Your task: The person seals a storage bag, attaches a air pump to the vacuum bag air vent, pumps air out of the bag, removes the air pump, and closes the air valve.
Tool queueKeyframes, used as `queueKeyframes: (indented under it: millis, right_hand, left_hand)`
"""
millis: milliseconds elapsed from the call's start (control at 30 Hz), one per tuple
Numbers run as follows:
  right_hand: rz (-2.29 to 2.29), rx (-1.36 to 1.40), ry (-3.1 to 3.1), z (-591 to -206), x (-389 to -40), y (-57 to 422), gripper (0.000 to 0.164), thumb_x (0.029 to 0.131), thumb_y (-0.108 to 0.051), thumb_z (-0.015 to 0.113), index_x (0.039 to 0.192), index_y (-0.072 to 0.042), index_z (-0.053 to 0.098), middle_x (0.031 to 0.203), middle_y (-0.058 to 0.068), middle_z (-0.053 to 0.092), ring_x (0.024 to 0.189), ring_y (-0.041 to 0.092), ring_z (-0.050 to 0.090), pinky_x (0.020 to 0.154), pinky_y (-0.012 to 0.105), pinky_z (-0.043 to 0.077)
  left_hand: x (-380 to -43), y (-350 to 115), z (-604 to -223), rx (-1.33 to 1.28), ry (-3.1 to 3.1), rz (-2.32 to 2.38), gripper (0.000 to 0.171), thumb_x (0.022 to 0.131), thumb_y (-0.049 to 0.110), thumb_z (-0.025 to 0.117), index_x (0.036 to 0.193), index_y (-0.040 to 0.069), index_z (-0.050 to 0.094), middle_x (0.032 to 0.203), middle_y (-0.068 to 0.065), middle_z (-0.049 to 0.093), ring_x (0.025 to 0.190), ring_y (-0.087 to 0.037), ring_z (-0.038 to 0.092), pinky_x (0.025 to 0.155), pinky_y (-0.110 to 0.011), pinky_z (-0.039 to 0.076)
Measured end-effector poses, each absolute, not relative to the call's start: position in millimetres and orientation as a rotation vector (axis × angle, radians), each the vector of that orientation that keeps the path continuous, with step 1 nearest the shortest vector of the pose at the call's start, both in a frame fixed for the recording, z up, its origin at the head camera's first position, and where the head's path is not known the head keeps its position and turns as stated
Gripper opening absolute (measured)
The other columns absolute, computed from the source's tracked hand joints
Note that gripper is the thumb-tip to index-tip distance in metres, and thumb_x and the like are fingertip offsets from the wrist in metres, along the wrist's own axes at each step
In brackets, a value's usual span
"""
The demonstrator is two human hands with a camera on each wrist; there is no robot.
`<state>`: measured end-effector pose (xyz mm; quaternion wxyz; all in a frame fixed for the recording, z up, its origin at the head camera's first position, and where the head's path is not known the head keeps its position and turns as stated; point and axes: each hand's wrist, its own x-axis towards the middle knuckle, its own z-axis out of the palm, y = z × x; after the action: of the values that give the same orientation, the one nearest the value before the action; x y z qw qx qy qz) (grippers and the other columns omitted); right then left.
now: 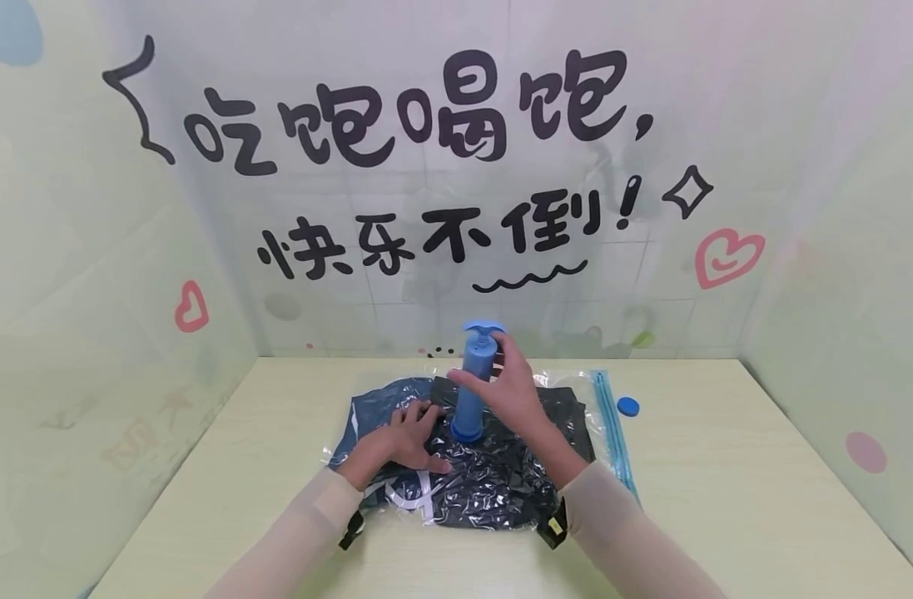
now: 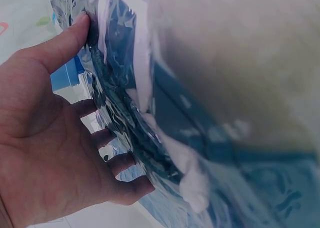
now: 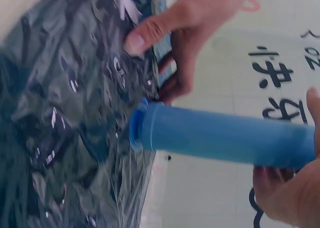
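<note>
A clear vacuum storage bag (image 1: 486, 499) lies on the table with dark, wrinkled clothing packed inside, the plastic drawn close around it. Upright on the bag stands a blue hand pump (image 1: 468, 408), its wide base against the plastic and its handle at the top close to the barrel. My right hand (image 1: 512, 395) grips the pump's upper barrel, thumb on the left and fingers behind. Just left of the pump's base, my left hand (image 1: 405, 443) rests on the bag with fingers spread; in the left wrist view its fingertips (image 2: 82, 25) touch the plastic.
A round blue cap (image 1: 628, 407) lies on the table right of the bag. The bag's blue zip edge (image 1: 613, 433) runs along its right side. Printed curtain walls (image 1: 456, 316) stand behind and at both sides of the pale table (image 1: 711, 499).
</note>
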<state>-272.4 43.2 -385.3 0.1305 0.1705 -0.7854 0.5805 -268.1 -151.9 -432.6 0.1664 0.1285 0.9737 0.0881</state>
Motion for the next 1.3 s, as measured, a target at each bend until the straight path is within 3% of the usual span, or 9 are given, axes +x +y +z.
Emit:
queueKeyframes:
  millis: [167, 333, 800, 1300]
  right_hand:
    - [1.625, 0.384, -2.187, -391, -270, 32, 0.075, 0.081, -0.036, 0.089, 0.136, -0.004, 0.05, 0.125, 0.012, 0.06, 0.11, 0.029, 0.061, 0.089, 0.048, 0.053]
    - [1.595, 0.37, -2.168, -397, -271, 28, 0.06, 0.085, -0.028, 0.086, 0.128, -0.003, 0.052, 0.12, 0.012, 0.063, 0.105, 0.029, 0.064, 0.087, 0.047, 0.054]
    - [1.649, 0.513, -2.224, -392, -269, 37, 0.05, 0.094, -0.014, 0.076, 0.133, 0.003, 0.051, 0.125, 0.019, 0.062, 0.117, 0.036, 0.061, 0.093, 0.05, 0.052]
    - [1.748, 0.776, -2.297, -388, -273, 49, 0.044, 0.101, -0.001, 0.061, 0.141, 0.006, 0.043, 0.137, 0.022, 0.056, 0.131, 0.039, 0.051, 0.105, 0.054, 0.04]
  left_hand:
    - [-267, -152, -429, 0.377, 2.767, 0.26, 0.091, 0.088, 0.052, 0.076, 0.158, 0.016, 0.029, 0.16, -0.019, 0.02, 0.141, -0.051, 0.023, 0.108, -0.066, 0.028]
    - [-266, -152, -428, 0.379, 2.76, 0.256, 0.092, 0.088, 0.053, 0.076, 0.158, 0.015, 0.029, 0.16, -0.019, 0.019, 0.14, -0.051, 0.023, 0.108, -0.066, 0.028]
    - [-271, -156, -437, 0.397, 2.767, 0.272, 0.091, 0.09, 0.052, 0.074, 0.159, 0.016, 0.028, 0.162, -0.018, 0.018, 0.141, -0.051, 0.021, 0.109, -0.065, 0.027]
    - [-264, -154, -427, 0.397, 2.778, 0.282, 0.091, 0.087, 0.053, 0.076, 0.157, 0.015, 0.032, 0.159, -0.02, 0.022, 0.14, -0.052, 0.024, 0.107, -0.067, 0.03]
